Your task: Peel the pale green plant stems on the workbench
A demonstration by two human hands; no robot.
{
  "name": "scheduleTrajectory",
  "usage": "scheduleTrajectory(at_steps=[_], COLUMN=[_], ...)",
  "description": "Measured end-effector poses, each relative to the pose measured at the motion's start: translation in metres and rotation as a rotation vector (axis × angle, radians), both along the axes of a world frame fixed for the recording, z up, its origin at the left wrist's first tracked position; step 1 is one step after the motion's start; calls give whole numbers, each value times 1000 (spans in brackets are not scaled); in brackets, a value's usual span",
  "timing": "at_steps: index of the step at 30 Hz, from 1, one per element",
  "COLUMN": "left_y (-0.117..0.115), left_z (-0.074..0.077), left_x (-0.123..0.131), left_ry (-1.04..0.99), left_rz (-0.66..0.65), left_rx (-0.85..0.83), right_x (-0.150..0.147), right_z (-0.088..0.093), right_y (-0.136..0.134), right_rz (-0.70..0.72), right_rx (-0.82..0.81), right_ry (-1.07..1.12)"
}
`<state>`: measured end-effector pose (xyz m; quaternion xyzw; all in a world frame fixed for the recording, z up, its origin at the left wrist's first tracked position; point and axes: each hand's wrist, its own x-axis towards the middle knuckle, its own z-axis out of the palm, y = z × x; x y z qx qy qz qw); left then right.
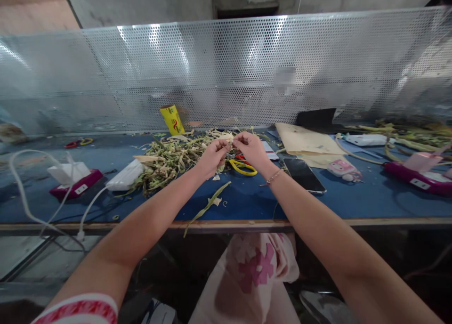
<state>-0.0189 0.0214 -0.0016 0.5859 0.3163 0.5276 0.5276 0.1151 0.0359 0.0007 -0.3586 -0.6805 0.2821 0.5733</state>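
My left hand (214,156) and my right hand (251,149) meet over the blue table, fingertips pinched together. Between them is a small pale, yellowish piece (229,139) that looks like dried plant matter; the fingers partly hide it. Just left of my left hand spreads a heap of dried greenish plant scraps (169,160). Yellow looped handles (243,167), like those of scissors, lie beneath my right hand, with something red beside them. Nearer the table edge lies a long, flat, withered green strip (208,206) with pale scraps by it.
A dark phone (304,175), brown paper (307,139) and a pink case (343,168) lie to the right. Purple power strips (76,183) stand at both sides with cables. A white adapter (125,175) and yellow tube (172,119) flank the heap. A perforated metal panel (226,74) closes the back.
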Motion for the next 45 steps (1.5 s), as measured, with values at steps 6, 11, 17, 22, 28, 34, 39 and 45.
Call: scheduleTrajectory(at_steps=[6,11,17,22,28,34,39,45], left_y=[-2,-3,-4,-4,-5,-5,-3,-1], left_z=[2,5,6,6,6,9,12,9], left_x=[-1,-2,-3,-5,-3,-3,-4,-5], left_ry=[-92,-152,-193,-196,-182,-224,-268,-286], left_rz=[-60,-107,-203,-245,-246,-248,-237,-305], left_rx=[-67,-155,-202,-223,-247,-280,-392,-331], right_x=[-1,-1,4,8,10,6,5,7], right_z=[1,0,-1,-1,1,-1,3,6], right_y=[-1,0,4,5,3,3,-2,-5], right_rz=[51,146,191,248,304,347,375,408], right_rx=[-28,-89,-92,-82,-83,-157,-278,-313], right_ry=[65,143,136,71,1,132,289,374])
